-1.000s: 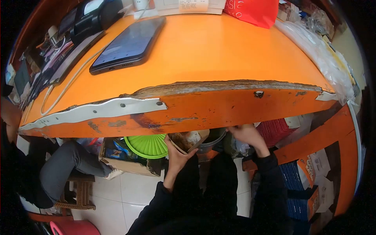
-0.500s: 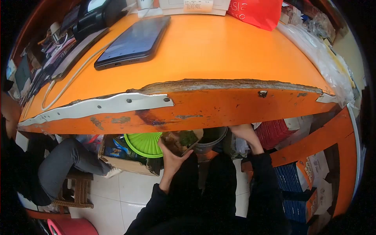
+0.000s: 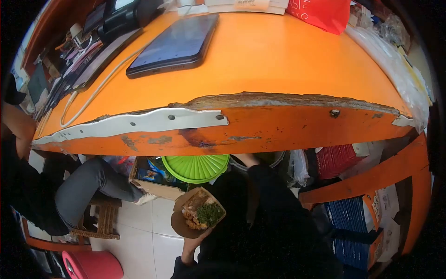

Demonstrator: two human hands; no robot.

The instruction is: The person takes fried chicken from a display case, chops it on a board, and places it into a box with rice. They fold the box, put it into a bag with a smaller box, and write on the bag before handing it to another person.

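Note:
My left hand [image 3: 193,242] grips a brown paper food box [image 3: 178,222] from below, over the floor tiles to the left of my legs. Inside the box are chopped greens [image 3: 210,214], orange-brown bits [image 3: 193,220] and something pale under a shiny film. Only the wrist end of my right hand [image 3: 246,160] shows; its fingers disappear beneath the table edge, at the mouth of a dark bucket-like container [image 3: 278,160]. Between the two hands, close to the container, lies a ribbed bright green lid [image 3: 197,168].
Above my hands juts the chipped edge of an orange table [image 3: 297,125], carrying a phone [image 3: 174,46] and a white cable [image 3: 93,100]. A cardboard box [image 3: 158,187] and another person's leg [image 3: 93,186] are at left. Stacked blue packs [image 3: 348,216] and a wooden bar [image 3: 367,181] stand at right.
My left hand has brought the food box down and toward me, out from beside the table edge. My right arm has swung left, its hand now over the container.

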